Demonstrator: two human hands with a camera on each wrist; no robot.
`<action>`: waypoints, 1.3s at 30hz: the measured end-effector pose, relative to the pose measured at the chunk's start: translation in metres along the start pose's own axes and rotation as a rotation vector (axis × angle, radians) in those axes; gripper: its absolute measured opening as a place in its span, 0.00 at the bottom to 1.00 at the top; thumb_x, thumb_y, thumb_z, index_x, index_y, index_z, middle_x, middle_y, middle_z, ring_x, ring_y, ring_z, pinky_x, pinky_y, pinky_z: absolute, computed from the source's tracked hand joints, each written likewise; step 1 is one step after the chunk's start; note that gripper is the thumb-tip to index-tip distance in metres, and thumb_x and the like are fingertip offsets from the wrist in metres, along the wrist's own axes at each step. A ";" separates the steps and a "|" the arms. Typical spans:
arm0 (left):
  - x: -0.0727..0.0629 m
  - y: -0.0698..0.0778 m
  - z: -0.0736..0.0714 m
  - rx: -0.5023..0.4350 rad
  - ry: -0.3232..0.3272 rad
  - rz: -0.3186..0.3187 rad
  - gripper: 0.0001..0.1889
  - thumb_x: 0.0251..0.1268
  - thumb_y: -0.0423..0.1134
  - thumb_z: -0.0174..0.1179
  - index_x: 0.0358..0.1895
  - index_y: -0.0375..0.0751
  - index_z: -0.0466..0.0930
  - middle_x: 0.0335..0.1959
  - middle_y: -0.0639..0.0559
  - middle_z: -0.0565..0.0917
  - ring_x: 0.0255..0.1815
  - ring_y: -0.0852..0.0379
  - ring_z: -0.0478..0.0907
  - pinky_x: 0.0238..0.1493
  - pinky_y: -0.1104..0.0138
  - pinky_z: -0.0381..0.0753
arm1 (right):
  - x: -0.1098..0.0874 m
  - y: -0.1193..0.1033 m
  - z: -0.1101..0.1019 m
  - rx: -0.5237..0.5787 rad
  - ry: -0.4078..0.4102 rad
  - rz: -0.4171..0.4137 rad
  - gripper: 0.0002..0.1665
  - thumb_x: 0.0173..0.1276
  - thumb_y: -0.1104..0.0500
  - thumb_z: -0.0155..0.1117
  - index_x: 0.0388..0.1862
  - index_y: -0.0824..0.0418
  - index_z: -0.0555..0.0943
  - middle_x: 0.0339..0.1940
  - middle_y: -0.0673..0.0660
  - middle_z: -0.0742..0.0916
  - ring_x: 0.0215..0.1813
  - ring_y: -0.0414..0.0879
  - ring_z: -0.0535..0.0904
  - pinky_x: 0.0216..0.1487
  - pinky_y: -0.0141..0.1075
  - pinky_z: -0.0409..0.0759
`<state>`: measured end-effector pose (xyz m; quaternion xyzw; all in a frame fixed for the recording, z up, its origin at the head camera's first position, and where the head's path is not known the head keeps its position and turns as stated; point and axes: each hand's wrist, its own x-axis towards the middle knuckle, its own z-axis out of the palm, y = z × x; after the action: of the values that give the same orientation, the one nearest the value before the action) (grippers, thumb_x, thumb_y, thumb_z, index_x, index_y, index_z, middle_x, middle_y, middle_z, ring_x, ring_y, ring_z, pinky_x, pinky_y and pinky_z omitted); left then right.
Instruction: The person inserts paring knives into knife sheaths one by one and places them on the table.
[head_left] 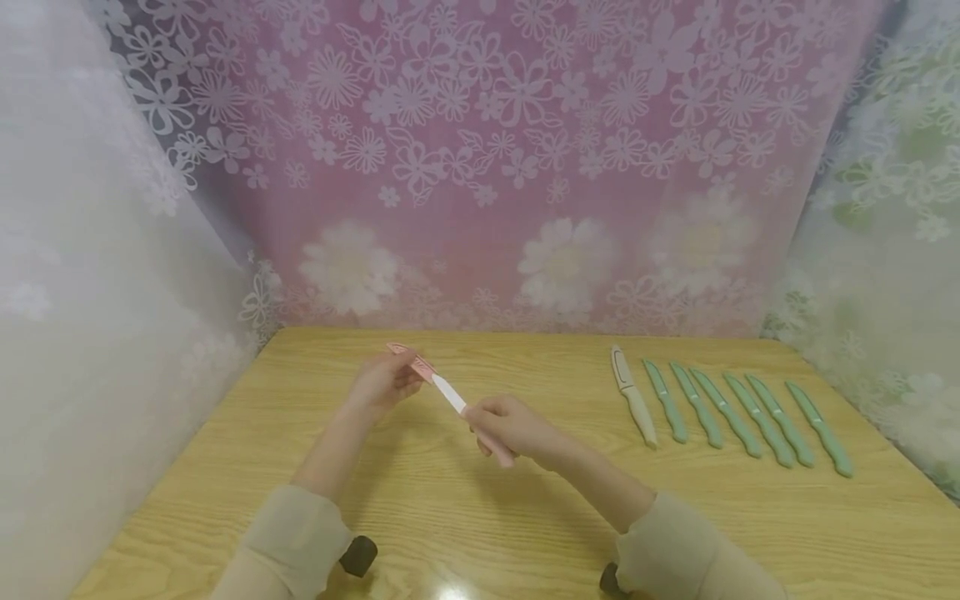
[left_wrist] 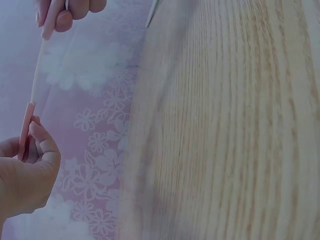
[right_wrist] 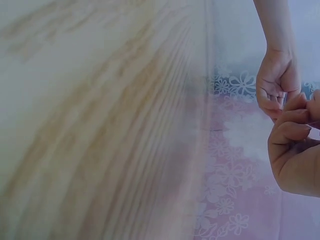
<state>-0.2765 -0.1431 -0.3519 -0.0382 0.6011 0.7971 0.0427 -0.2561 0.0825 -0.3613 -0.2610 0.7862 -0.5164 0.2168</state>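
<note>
Over the middle of the table, my left hand (head_left: 381, 387) pinches a pink blade sheath (head_left: 424, 370) between thumb and fingers. My right hand (head_left: 522, 429) grips the pink handle (head_left: 504, 457) of a knife, which slants from upper left to lower right in the head view. Between the hands shows a stretch of its white blade (head_left: 450, 394), its far end covered by the sheath. The left wrist view shows the same blade (left_wrist: 37, 72) running in line with the sheath (left_wrist: 26, 129). In the right wrist view my right hand (right_wrist: 297, 150) hides most of the knife.
On the right of the wooden table (head_left: 247, 450) lies a cream knife (head_left: 636, 404) with its sheath on. Beside it, several green knives (head_left: 738, 412) lie in a slanting row. A flowered pink cloth (head_left: 465, 208) hangs behind the table, with pale cloths at both sides.
</note>
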 end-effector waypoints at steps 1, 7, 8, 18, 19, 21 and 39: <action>0.001 0.000 0.001 -0.008 0.006 -0.004 0.15 0.71 0.35 0.48 0.53 0.26 0.68 0.29 0.51 0.79 0.31 0.59 0.76 0.38 0.73 0.79 | 0.000 0.000 0.001 0.005 0.013 0.000 0.23 0.71 0.47 0.50 0.30 0.66 0.75 0.17 0.53 0.77 0.15 0.40 0.66 0.15 0.29 0.62; 0.003 0.000 0.004 -0.052 0.008 -0.018 0.11 0.70 0.35 0.49 0.47 0.30 0.70 0.29 0.50 0.80 0.30 0.59 0.76 0.36 0.74 0.78 | -0.003 -0.004 0.005 0.014 0.068 -0.004 0.22 0.72 0.48 0.49 0.30 0.66 0.75 0.16 0.52 0.76 0.15 0.39 0.65 0.14 0.27 0.62; 0.003 0.000 0.005 -0.057 0.004 -0.016 0.11 0.70 0.35 0.49 0.48 0.29 0.70 0.29 0.50 0.80 0.30 0.59 0.76 0.36 0.74 0.78 | -0.002 -0.004 0.005 0.018 0.069 -0.006 0.22 0.72 0.48 0.49 0.29 0.65 0.75 0.16 0.52 0.75 0.14 0.39 0.65 0.14 0.27 0.63; 0.002 0.002 0.008 -0.092 -0.020 -0.005 0.13 0.70 0.35 0.50 0.49 0.27 0.70 0.33 0.48 0.79 0.33 0.57 0.75 0.37 0.73 0.77 | -0.001 -0.005 0.007 0.108 0.093 -0.006 0.20 0.72 0.49 0.49 0.34 0.67 0.75 0.14 0.51 0.72 0.12 0.38 0.58 0.11 0.27 0.57; 0.002 0.003 0.008 -0.092 -0.022 -0.004 0.13 0.70 0.35 0.50 0.49 0.27 0.69 0.33 0.47 0.79 0.33 0.57 0.75 0.37 0.73 0.77 | -0.001 -0.005 0.007 0.110 0.095 -0.011 0.20 0.72 0.49 0.49 0.34 0.67 0.74 0.14 0.51 0.72 0.12 0.38 0.58 0.11 0.27 0.56; 0.002 0.003 0.009 -0.096 -0.024 -0.006 0.15 0.70 0.34 0.50 0.51 0.25 0.68 0.33 0.47 0.79 0.33 0.57 0.75 0.37 0.73 0.77 | -0.002 -0.005 0.008 0.108 0.100 -0.024 0.20 0.72 0.50 0.49 0.34 0.67 0.74 0.14 0.51 0.72 0.12 0.38 0.58 0.11 0.27 0.56; 0.002 -0.001 0.017 -0.119 -0.029 -0.031 0.06 0.69 0.33 0.51 0.40 0.32 0.73 0.30 0.47 0.82 0.28 0.57 0.77 0.32 0.74 0.78 | -0.004 -0.003 0.008 0.109 0.128 -0.061 0.20 0.73 0.51 0.48 0.32 0.68 0.75 0.14 0.51 0.72 0.14 0.39 0.59 0.12 0.27 0.57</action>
<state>-0.2783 -0.1262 -0.3480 -0.0384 0.5514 0.8311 0.0614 -0.2475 0.0781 -0.3612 -0.2394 0.7609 -0.5802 0.1642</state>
